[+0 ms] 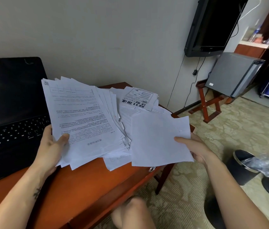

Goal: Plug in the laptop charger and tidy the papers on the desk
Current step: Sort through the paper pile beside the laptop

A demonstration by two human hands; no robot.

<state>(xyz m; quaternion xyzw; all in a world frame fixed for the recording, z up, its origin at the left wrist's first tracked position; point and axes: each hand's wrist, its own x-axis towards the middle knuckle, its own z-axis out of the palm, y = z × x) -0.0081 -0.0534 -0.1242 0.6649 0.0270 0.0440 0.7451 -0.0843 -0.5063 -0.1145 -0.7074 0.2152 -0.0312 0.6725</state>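
My left hand (51, 146) grips a thick, fanned stack of printed papers (82, 119) by its near edge, thumb on top, lifted over the desk. A blank white sheet (158, 139) is pinched at its right edge by my right hand (195, 147). More loose papers (138, 98), one with bold printed characters, lie on the far right corner of the red-brown desk (84, 184). The open black laptop (8, 113) sits at the left with a dark screen. No charger is visible on the desk.
A wall-mounted TV (211, 25) hangs at the upper right, with cables running down to a plug (195, 72). A grey mini fridge (233, 73) stands on a wooden rack. A black bin (243, 166) with plastic sits on the carpet at the right.
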